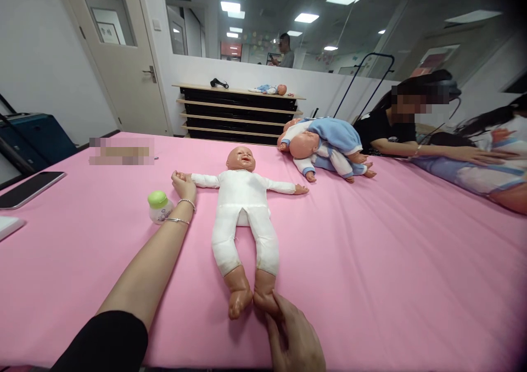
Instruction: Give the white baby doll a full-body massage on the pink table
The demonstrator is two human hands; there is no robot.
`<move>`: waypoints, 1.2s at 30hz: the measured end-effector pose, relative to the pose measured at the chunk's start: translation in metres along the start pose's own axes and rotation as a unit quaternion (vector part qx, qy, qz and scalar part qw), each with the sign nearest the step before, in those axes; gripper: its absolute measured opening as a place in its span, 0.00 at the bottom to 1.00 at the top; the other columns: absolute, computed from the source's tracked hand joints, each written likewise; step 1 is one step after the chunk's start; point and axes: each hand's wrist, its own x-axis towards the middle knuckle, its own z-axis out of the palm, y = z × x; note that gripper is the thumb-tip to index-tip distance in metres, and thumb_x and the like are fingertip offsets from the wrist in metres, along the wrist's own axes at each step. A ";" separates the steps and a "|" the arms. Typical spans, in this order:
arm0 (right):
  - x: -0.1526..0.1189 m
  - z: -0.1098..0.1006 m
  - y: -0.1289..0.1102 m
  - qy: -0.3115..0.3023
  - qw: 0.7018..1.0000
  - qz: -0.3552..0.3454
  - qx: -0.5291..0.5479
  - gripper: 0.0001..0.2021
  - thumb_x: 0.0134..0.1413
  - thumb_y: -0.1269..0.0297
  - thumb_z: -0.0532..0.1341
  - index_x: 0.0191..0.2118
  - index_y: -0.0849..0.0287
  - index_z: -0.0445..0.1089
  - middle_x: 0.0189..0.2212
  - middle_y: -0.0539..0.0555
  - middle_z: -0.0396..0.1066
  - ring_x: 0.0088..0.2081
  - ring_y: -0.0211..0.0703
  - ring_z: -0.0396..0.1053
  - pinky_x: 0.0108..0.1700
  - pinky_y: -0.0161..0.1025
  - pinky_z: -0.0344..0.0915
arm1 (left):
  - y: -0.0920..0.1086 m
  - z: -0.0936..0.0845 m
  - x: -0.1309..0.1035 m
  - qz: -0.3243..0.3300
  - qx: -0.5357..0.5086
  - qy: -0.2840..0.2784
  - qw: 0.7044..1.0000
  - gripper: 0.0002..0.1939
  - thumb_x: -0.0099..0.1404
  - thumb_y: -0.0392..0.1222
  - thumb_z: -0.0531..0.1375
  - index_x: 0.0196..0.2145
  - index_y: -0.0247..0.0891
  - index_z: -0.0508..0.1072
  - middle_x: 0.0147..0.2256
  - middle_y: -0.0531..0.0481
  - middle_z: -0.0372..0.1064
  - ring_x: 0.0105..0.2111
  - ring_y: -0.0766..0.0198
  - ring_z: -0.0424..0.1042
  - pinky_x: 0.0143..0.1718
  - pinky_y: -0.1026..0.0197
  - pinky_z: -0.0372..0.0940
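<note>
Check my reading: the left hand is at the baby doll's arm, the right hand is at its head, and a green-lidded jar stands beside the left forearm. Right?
Not quite: the head-camera view shows the right hand at the baby doll's foot. The rest holds: left hand at the doll's arm, green-lidded jar beside the left forearm.

A broad passage is offered over the pink sheet [395,273] to the right of the baby doll [242,192], bounded farther off by piled dressed dolls [329,141]. At left, the way is narrowed by the green-lidded jar [160,208] and the left hand [183,185]; the near foot end is obstructed by the right hand [297,332].
</note>
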 end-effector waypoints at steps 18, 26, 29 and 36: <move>0.078 -0.059 0.000 0.017 0.997 0.012 0.077 0.12 0.54 0.62 0.58 0.44 0.57 0.70 0.37 0.53 0.76 0.35 0.44 0.75 0.36 0.35 0.74 | 0.042 -0.007 0.000 0.051 -0.020 -0.007 0.998 0.20 0.61 0.36 0.56 0.51 0.35 0.61 0.49 0.41 0.65 0.49 0.60 0.67 0.51 0.57 0.61; 0.212 -0.016 0.006 -0.040 0.985 0.037 0.162 0.15 0.49 0.66 0.60 0.45 0.57 0.71 0.39 0.55 0.75 0.40 0.47 0.73 0.43 0.43 0.71 | 0.094 0.008 -0.068 0.426 0.071 -0.318 0.844 0.15 0.60 0.34 0.55 0.46 0.38 0.70 0.42 0.47 0.72 0.42 0.62 0.70 0.46 0.59 0.64; 0.234 0.024 0.014 -0.068 0.978 0.058 0.186 0.15 0.47 0.69 0.60 0.44 0.59 0.71 0.39 0.56 0.75 0.40 0.48 0.73 0.45 0.46 0.69 | 0.082 0.015 -0.082 0.465 0.095 -0.358 0.804 0.14 0.61 0.32 0.53 0.44 0.36 0.71 0.41 0.46 0.73 0.43 0.60 0.70 0.47 0.58 0.63; 0.200 -0.005 0.005 -0.068 0.979 0.000 0.194 0.13 0.51 0.65 0.59 0.44 0.57 0.69 0.39 0.54 0.74 0.39 0.45 0.72 0.43 0.43 0.70 | 0.073 0.012 -0.061 0.395 0.077 -0.284 0.870 0.15 0.62 0.38 0.54 0.47 0.39 0.70 0.44 0.46 0.72 0.44 0.58 0.69 0.49 0.55 0.61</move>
